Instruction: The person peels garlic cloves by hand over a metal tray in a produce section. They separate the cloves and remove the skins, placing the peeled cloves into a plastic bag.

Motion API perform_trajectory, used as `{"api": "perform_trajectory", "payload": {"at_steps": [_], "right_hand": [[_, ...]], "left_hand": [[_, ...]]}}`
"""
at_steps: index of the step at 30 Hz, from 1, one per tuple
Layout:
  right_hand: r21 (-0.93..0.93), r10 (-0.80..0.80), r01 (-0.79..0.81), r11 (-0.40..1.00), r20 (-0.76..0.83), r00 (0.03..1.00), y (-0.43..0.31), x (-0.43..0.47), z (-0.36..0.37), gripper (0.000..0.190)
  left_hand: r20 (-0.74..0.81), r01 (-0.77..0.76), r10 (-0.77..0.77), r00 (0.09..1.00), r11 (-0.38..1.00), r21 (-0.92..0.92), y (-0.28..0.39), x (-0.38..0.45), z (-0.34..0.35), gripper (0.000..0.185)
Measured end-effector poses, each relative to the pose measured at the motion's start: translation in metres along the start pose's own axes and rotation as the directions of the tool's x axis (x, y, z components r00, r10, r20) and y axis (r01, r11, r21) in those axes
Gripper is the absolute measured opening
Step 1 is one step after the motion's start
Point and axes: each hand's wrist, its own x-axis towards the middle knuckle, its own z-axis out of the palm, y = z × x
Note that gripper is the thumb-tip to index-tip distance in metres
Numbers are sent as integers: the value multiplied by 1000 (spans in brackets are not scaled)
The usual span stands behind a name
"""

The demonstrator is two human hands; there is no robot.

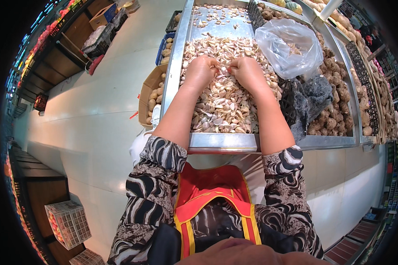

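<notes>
Loose garlic cloves [224,112] fill the near and middle part of a metal display tray [222,142] before me. Over the heap, my left hand [201,72] and my right hand [247,73] face each other, slightly apart. Both have their thumb and fingers pinched together, with pale garlic at the tips. The fingers and the cloves behind partly hide what each one grips. To the right of my right hand, an open clear plastic bag [290,49] rests on the divider side, with some garlic visible inside.
Dark netting [313,96] hangs over a black plastic divider [286,101] on the right. Beyond it lie brown root vegetables [333,112]. Left of the tray, potatoes [156,96] fill a cardboard box [149,78] and a blue crate [161,49]. Across the floor stands a white crate [68,225].
</notes>
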Motion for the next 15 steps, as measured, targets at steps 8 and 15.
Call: {"api": "perform_trajectory", "payload": {"at_steps": [8, 15], "right_hand": [[163, -54, 85, 983, -188, 981, -14, -4, -28, 11], [-26, -181, 194, 981, -498, 848, -25, 17, -101, 13]], "left_hand": [[8, 174, -193, 981, 867, -467, 1, 4, 3, 11], [87, 165, -161, 983, 569, -806, -3, 6, -3, 6]]}}
